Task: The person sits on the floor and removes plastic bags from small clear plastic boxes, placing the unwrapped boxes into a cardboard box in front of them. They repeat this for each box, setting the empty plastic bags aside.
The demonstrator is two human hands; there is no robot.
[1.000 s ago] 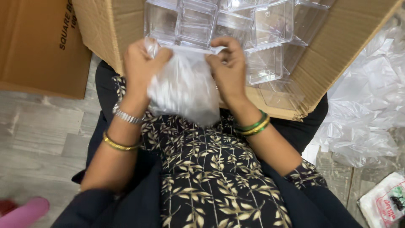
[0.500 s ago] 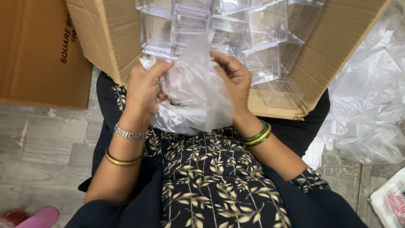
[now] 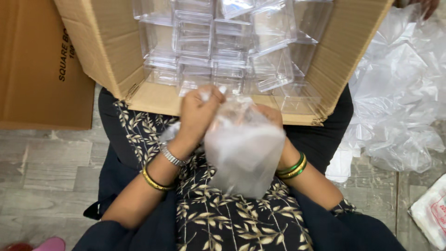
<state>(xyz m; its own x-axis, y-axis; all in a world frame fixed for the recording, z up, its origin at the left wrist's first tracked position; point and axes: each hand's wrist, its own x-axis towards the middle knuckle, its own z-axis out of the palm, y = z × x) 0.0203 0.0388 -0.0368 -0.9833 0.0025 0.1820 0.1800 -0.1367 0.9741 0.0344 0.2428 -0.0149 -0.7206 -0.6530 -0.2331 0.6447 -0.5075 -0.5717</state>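
A clear plastic bag (image 3: 244, 151) hangs over my lap, just in front of an open cardboard box (image 3: 153, 98). My left hand (image 3: 197, 114) pinches the bag's top edge at the left. My right hand (image 3: 269, 116) grips it from behind on the right and is mostly hidden by the plastic. Inside the cardboard box lie several clear plastic square boxes (image 3: 223, 46), stacked loosely. Whether anything is inside the bag cannot be told.
A second brown carton (image 3: 37, 69) stands at the left. A heap of crumpled clear plastic bags (image 3: 399, 93) lies on the tiled floor at the right. A white printed packet (image 3: 429, 214) shows at the lower right, something pink (image 3: 49, 244) at the lower left.
The bag has dropped lower and now hangs over my lap; both hands have shifted right and closer together along its top edge. The view has tilted slightly.
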